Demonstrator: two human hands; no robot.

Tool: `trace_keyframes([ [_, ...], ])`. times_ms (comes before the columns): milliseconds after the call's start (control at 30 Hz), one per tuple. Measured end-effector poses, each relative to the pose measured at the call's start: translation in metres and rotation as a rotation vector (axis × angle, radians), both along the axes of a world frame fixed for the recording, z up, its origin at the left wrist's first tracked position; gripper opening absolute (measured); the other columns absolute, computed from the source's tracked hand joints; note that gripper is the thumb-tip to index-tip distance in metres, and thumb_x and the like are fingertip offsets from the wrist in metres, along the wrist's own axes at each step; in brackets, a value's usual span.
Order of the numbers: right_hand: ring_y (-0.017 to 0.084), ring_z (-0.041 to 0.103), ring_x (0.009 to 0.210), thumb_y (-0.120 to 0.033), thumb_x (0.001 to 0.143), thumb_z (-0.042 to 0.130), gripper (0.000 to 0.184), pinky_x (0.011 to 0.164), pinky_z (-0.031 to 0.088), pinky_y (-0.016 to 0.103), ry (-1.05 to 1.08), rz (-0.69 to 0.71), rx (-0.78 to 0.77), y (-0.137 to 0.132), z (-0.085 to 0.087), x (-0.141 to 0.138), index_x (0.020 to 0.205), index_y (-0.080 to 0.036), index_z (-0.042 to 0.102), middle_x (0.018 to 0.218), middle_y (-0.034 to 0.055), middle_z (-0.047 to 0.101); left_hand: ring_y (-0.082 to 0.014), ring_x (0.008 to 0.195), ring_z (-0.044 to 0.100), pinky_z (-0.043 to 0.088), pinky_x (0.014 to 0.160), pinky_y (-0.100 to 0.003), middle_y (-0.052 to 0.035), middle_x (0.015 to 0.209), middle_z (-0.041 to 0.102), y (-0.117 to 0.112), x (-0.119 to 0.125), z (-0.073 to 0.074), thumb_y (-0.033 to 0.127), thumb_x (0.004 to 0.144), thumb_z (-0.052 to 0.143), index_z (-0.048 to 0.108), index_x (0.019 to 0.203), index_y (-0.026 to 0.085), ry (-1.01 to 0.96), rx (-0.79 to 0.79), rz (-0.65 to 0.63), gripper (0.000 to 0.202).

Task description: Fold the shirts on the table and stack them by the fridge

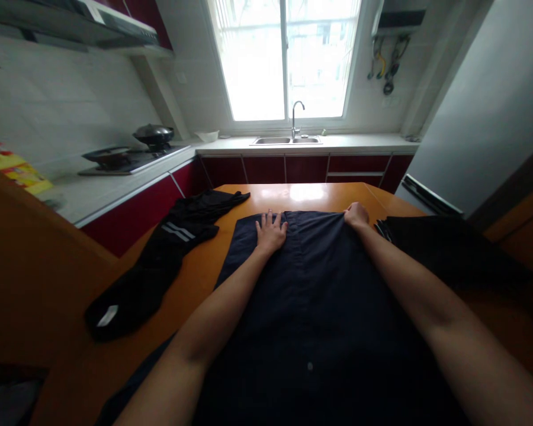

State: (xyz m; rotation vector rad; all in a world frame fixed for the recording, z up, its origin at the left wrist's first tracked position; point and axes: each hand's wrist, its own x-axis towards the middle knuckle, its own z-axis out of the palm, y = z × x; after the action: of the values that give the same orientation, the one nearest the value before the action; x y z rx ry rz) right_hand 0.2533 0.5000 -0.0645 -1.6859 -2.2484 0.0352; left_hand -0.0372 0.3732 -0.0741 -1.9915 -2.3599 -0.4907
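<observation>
A dark navy button-up shirt [302, 284] is spread over the wooden table, its placket running up the middle and its far hem near the table's back part. My left hand [270, 232] lies on the cloth close to that hem, fingers spread, left of the placket. At the far right corner of the hem, my right hand [356, 215] is closed and pinches the shirt's edge, with creases running from it. The near end of the shirt falls into dark shade at the bottom of the view.
On the wooden table [195, 269], a black garment with grey stripes [137, 278] lies left, and folded black clothing [444, 245] lies right. Beyond stand a counter with a sink [270, 141], a stove with a pan [106, 155] and a lidded wok [154, 135]. A fridge [484, 118] rises at right.
</observation>
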Motion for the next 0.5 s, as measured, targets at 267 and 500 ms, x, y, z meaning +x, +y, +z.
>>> trace_keyframes([
  [267, 0.032, 0.039, 0.138, -0.033, 0.103, 0.037, 0.046, 0.112, 0.032, 0.048, 0.048, -0.121, 0.095, -0.056, -0.009, -0.072, 0.137, -0.009, 0.056, 0.149, 0.023, 0.048, -0.0307, 0.156, 0.011, 0.013, 0.123, -0.058, -0.01, 0.167, 0.023, 0.004, -0.004, 0.0, 0.052, 0.103, 0.026, 0.032, 0.159, 0.023, 0.028, 0.011, 0.015, 0.063],
  [500, 0.03, 0.016, 0.154, -0.05, 0.103, 0.028, 0.066, 0.121, 0.012, 0.056, 0.0, 0.108, -0.175, -0.078, -0.023, -0.118, 0.156, -0.011, 0.036, 0.166, 0.0172, 0.023, -0.0308, 0.155, 0.016, 0.016, 0.122, -0.058, -0.0152, 0.167, 0.021, 0.0, -0.028, 0.006, 0.049, 0.104, 0.02, 0.029, 0.159, 0.014, -0.012, -0.056, 0.114, 0.066],
])
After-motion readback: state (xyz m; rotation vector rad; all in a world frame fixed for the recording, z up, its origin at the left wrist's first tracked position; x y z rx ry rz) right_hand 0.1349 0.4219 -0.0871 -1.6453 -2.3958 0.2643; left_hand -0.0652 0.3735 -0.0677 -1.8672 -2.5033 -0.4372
